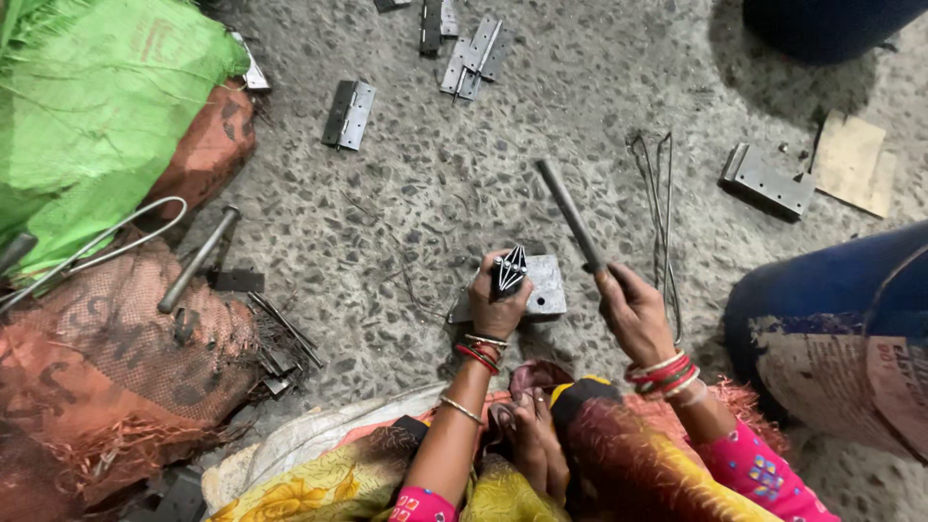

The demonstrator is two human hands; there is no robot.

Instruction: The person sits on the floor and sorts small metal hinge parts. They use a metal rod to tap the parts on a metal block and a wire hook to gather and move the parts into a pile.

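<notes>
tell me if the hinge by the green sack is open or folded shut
Open. The hinge lies flat on the floor with both leaves spread either side of its pin.

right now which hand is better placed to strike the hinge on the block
Right, probably. The right hand grips the metal rod, raised beside the hinge. The left hand is busy holding that hinge upright over the metal block.

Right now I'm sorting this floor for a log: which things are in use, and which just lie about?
In use:
left hand gripping a dark folded hinge
flat metal block beneath it
right hand raising a metal rod

Lying about:
loose hinges
bent wire
green sack
cardboard scrap
</notes>
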